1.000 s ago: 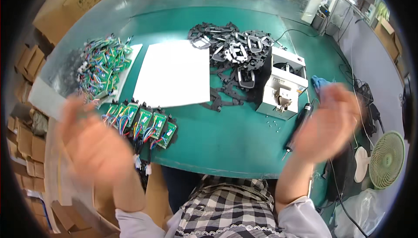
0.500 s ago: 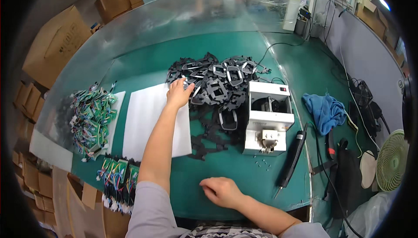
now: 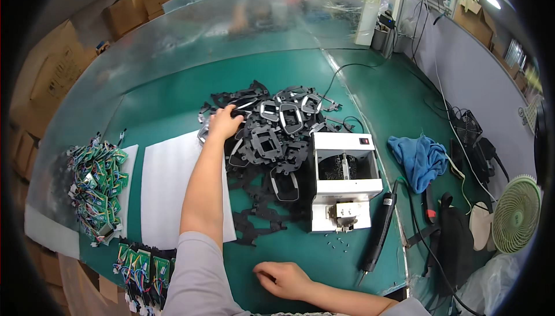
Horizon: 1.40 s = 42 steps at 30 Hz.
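My left hand (image 3: 224, 124) reaches to the left side of a heap of black plastic frames (image 3: 267, 142), several of them with silver-grey rims. Its thumb and forefinger are apart and touch the heap, while the other fingertips are partly hidden among the pieces. My right hand (image 3: 286, 279) rests near the front edge of the green table, fingers loosely curled, and nothing shows in it. Under my left forearm lies a white foam sheet (image 3: 165, 189). A white screw feeder (image 3: 347, 186) stands right of the heap, with small screws (image 3: 337, 242) scattered before it.
A black electric screwdriver (image 3: 380, 229) lies right of the feeder, its cord trailing off. Wired green circuit boards (image 3: 98, 191) are heaped at left, with more boards (image 3: 144, 270) at the front-left edge. A blue cloth (image 3: 419, 160) and a green fan (image 3: 516, 215) are at right.
The whole view has shifted, so the table's contents sit lower and further left. Against the heap, my left hand has moved slightly right. My right hand stays curled on the table.
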Each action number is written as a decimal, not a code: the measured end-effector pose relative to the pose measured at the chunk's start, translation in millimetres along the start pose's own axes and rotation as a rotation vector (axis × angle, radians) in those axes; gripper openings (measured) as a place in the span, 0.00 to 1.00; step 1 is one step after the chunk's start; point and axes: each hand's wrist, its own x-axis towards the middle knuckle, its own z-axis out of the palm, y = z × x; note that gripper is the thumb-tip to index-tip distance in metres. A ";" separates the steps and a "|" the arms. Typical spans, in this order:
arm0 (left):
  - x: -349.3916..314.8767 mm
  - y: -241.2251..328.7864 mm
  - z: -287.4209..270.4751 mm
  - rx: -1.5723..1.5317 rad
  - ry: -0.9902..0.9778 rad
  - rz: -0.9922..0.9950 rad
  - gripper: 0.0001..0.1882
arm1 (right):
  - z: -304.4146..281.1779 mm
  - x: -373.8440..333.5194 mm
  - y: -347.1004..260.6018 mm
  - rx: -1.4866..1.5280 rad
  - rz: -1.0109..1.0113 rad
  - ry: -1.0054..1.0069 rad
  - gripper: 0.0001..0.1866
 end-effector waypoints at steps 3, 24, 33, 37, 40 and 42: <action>-14.9 14.5 0.9 -0.015 -0.079 0.238 0.28 | 0.3 -0.9 3.5 -0.024 0.013 0.011 0.08; -371.0 39.9 -124.2 -0.464 0.250 0.426 0.10 | 14.1 -0.8 4.9 0.050 0.121 0.047 0.04; -552.9 -45.4 -105.5 -0.369 0.499 0.091 0.07 | 25.0 -0.5 3.7 0.051 0.148 0.082 0.04; -573.4 -59.6 -121.8 -0.243 0.689 0.008 0.06 | 32.7 -8.4 -10.3 0.127 0.197 0.134 0.04; -573.9 -85.8 -135.3 -0.166 0.896 -0.172 0.07 | 65.8 -38.8 -57.8 0.425 0.206 -0.087 0.06; -567.8 -110.6 -146.2 -0.236 1.016 -0.277 0.07 | 94.5 -59.9 -76.5 0.707 0.390 -0.632 0.18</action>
